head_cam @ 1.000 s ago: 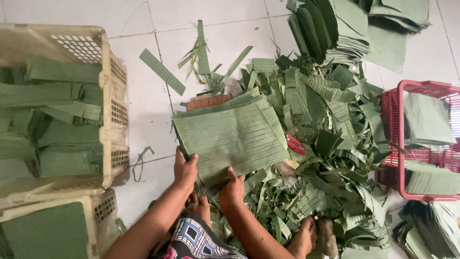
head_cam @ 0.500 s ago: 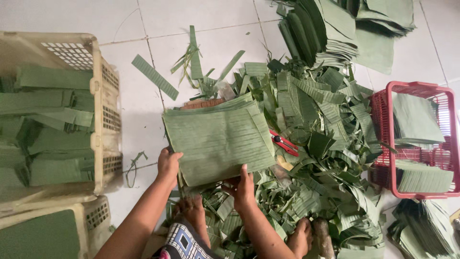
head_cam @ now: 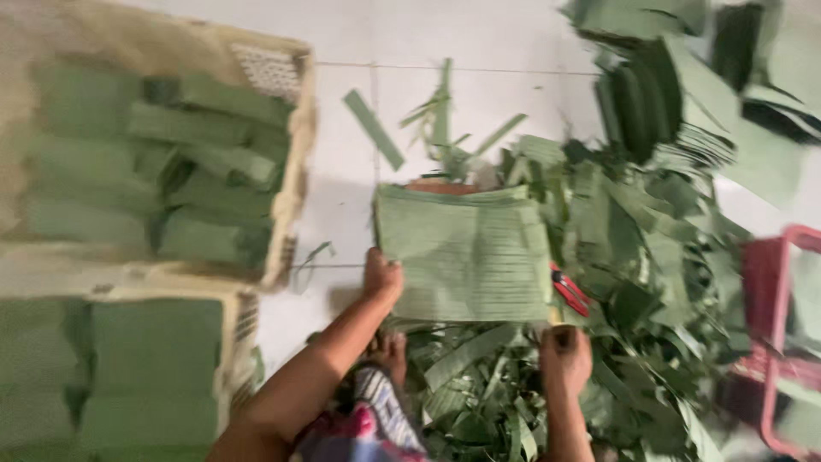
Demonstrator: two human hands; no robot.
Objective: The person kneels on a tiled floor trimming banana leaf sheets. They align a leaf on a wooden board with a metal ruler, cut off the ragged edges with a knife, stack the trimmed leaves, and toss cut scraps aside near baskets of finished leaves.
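A flat stack of cut green leaf sheets (head_cam: 466, 252) lies in front of me on a pile of leaf scraps. My left hand (head_cam: 381, 278) grips its near left corner. My right hand (head_cam: 564, 355) holds its near right edge, fingers curled. Red-handled scissors (head_cam: 569, 289) lie just right of the stack. The whole view is motion-blurred.
A beige plastic basket (head_cam: 295, 171) with folded leaf bundles stands at the left, a second one (head_cam: 239, 325) below it. A red basket (head_cam: 770, 342) is at the right edge. Stacks of leaf sheets (head_cam: 684, 103) sit at the top right. Leaf trimmings (head_cam: 641, 257) cover the white tile floor.
The stack has been squared up, its edges now level with the view. My right hand slid from the middle of the near edge to the right corner. The camera swung right.
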